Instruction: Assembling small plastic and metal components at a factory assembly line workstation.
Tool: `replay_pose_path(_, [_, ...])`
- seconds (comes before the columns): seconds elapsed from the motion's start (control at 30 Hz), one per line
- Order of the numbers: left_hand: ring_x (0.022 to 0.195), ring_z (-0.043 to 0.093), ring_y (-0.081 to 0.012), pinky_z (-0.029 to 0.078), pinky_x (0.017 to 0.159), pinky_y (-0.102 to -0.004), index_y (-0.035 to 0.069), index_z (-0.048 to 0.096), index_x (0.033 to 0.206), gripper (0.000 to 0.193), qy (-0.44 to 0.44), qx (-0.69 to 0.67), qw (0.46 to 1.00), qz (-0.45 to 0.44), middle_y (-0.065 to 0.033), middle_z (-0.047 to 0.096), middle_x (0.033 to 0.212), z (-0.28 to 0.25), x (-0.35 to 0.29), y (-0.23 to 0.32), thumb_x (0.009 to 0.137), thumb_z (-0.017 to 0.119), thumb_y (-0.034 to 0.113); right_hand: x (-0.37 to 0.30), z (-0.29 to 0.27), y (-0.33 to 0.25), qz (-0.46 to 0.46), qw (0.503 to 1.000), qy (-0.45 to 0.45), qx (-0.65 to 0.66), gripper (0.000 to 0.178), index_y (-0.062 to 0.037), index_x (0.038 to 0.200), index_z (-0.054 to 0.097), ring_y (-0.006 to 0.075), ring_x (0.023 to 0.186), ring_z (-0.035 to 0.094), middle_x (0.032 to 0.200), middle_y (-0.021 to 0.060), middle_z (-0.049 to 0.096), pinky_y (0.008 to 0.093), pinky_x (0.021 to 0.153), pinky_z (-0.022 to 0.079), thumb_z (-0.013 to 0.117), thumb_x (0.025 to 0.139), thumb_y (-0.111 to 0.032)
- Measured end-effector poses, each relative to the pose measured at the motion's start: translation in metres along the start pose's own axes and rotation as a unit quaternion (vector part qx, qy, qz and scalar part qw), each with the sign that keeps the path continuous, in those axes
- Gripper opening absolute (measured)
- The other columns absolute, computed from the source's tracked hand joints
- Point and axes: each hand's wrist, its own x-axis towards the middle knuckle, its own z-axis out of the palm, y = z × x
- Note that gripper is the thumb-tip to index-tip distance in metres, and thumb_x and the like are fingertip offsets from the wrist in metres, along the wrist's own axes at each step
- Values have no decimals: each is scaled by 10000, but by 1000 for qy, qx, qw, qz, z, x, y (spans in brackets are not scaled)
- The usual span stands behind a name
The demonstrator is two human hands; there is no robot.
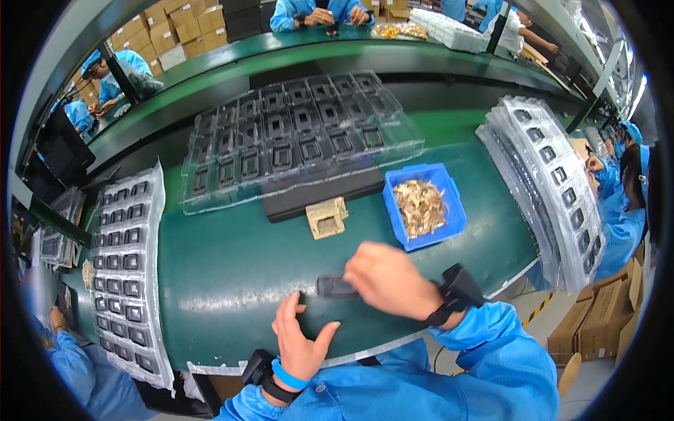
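Note:
A small dark rectangular plastic part lies on the green tabletop in front of me, its right end covered by my right hand. The fingers of that hand are curled together and pointing down, a little blurred. Whatever they pinch is hidden beneath them. My left hand rests just left of and nearer than the part, thumb and fingers spread, holding nothing. Beyond the hands sits a tan block with a square opening. To its right is a blue bin of small gold-coloured metal pieces.
A clear tray of black frames leans on a black block at the back. Another tray of frames lies left; stacked trays stand right. Cardboard boxes are on the right floor. Co-workers in blue sit around.

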Motion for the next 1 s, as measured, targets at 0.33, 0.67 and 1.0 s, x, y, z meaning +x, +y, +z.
replay_pose_path(0.33, [1162, 480, -383, 324, 999, -466, -19, 464, 1312, 657, -26, 70, 996, 53, -219, 513, 1257, 3, 2, -7, 768, 773, 182, 116, -89, 161, 225, 906, 215, -287, 178, -25, 798, 645, 386, 781, 669, 789, 196, 672, 486, 709, 544, 636, 842, -197])
replay_pose_path(0.67, [1134, 497, -374, 346, 980, -466, 20, 513, 1294, 568, -15, 90, 995, 43, -196, 554, 1223, 3, 4, 2, 804, 740, 197, 160, -81, 183, 297, 893, 113, -318, 237, -44, 779, 730, 374, 779, 691, 781, 197, 696, 452, 714, 567, 683, 809, -274])
replay_pose_path(1.0, [1115, 507, -390, 368, 960, -480, 37, 534, 1271, 512, -7, 114, 993, 30, -202, 569, 1195, 6, 2, 3, 819, 719, 190, 225, -57, 209, 276, 928, 30, -249, 360, -11, 919, 730, 376, 946, 672, 957, 225, 700, 463, 841, 530, 622, 860, -350])
